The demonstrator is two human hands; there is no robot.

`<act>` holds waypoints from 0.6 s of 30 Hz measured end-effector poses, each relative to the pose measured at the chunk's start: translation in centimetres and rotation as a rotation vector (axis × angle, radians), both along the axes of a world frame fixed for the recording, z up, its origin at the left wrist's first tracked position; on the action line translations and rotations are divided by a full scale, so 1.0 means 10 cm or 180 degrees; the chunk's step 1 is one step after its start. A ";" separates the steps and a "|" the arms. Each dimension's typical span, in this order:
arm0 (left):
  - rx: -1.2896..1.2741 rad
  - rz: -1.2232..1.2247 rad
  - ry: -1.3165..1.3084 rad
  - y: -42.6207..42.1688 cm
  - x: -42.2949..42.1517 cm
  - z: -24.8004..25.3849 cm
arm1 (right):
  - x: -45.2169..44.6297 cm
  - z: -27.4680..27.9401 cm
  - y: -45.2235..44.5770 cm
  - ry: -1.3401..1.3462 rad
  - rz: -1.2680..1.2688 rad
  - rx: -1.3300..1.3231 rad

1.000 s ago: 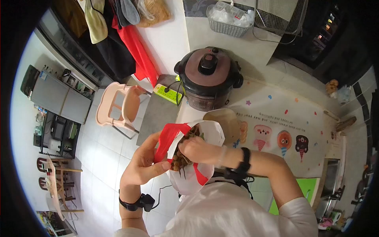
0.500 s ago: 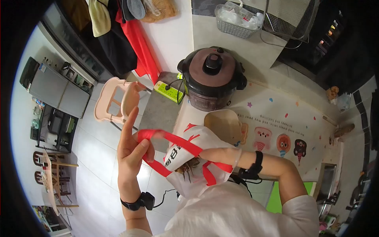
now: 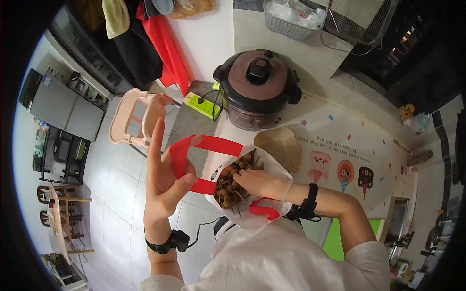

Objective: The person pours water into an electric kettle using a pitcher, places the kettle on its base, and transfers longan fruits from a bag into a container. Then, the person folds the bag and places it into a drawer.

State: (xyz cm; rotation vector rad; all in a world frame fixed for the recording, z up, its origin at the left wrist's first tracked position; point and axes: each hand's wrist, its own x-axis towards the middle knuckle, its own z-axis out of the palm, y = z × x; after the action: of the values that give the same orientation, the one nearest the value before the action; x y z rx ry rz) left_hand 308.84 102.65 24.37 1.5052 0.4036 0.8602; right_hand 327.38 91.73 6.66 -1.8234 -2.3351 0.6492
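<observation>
A white bag (image 3: pixel 272 162) with red strap handles hangs in front of me, its mouth wide apart. Inside lie brown longans (image 3: pixel 225 194) on thin twigs. My left hand (image 3: pixel 167 179) holds up one red handle (image 3: pixel 218 144), looped round its fingers, with the index finger pointing up. My right hand (image 3: pixel 259 183) reaches into the bag with its fingers closed down on the longan bunch; the fingertips are partly hidden among the fruit. The other red handle (image 3: pixel 264 208) hangs below my right wrist.
A pressure cooker (image 3: pixel 257 89) stands on the counter, with a beige plastic tray (image 3: pixel 279 145) in front of it. A green power strip (image 3: pixel 201 105) lies left of the cooker. A pink high chair (image 3: pixel 128 119) is on the floor at left. A grey basket (image 3: pixel 291 30) sits behind.
My right hand has gone from the bag's rim down onto the longans. The bag's mouth has spread, showing much more fruit, while my left hand keeps the handle raised.
</observation>
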 end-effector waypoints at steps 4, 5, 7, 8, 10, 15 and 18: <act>-0.0199 -0.0067 0.0111 -0.09 -0.05 0.02 | -0.19 -0.05 0.15 -0.0568 0.0280 0.0370; -0.0217 -0.0027 0.0167 -0.12 -0.05 0.02 | -0.30 -0.13 0.25 -0.0341 0.0250 0.0992; -0.0240 -0.0023 0.0238 -0.14 -0.05 -0.01 | -0.50 -0.41 0.42 -0.0110 0.0177 0.1607; -0.0172 -0.0038 0.0139 -0.14 -0.06 -0.03 | -0.59 -0.66 0.49 -0.0044 0.0417 0.1419; -0.0099 -0.0071 0.0034 -0.15 -0.05 -0.04 | -0.68 -0.81 0.55 -0.0191 0.0854 0.1265; -0.0012 0.0005 0.0155 -0.19 -0.14 -0.04 | -0.68 -1.05 0.59 -0.0266 0.0927 0.0998; -0.0086 -0.0005 0.0268 -0.22 -0.17 -0.07 | -0.68 -1.12 0.59 -0.0273 0.0943 0.0879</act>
State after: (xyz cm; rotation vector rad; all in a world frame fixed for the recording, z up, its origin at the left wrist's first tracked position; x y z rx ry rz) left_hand 307.13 100.44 23.63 1.5201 0.4742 0.7890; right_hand 320.59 97.60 -4.59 -1.4313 -2.6226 0.2590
